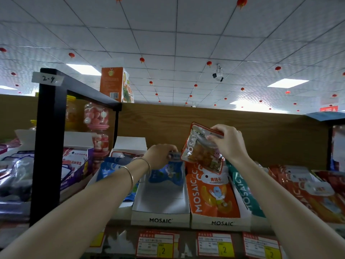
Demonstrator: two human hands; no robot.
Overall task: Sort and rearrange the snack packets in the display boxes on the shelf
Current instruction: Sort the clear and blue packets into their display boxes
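Observation:
My left hand [161, 153] grips the top edge of a blue snack packet [168, 173] that stands at the back of a white MOSAIC display box [160, 218]; the front of that box is bare. My right hand [226, 142] holds an orange snack packet [202, 149] by its top corner, tilted in the air above the neighbouring MOSAIC box [222, 223]. That box holds orange packets [211, 193] with a cartoon figure. A teal packet [244, 191] leans at its right side.
A black shelf post [47, 146] stands at the left, with purple boxes and candy jars [96, 116] behind it. More orange and red packets [308, 191] lie at the right. Yellow price tags [164, 249] line the shelf edge. A wooden back panel [261, 131] rises behind.

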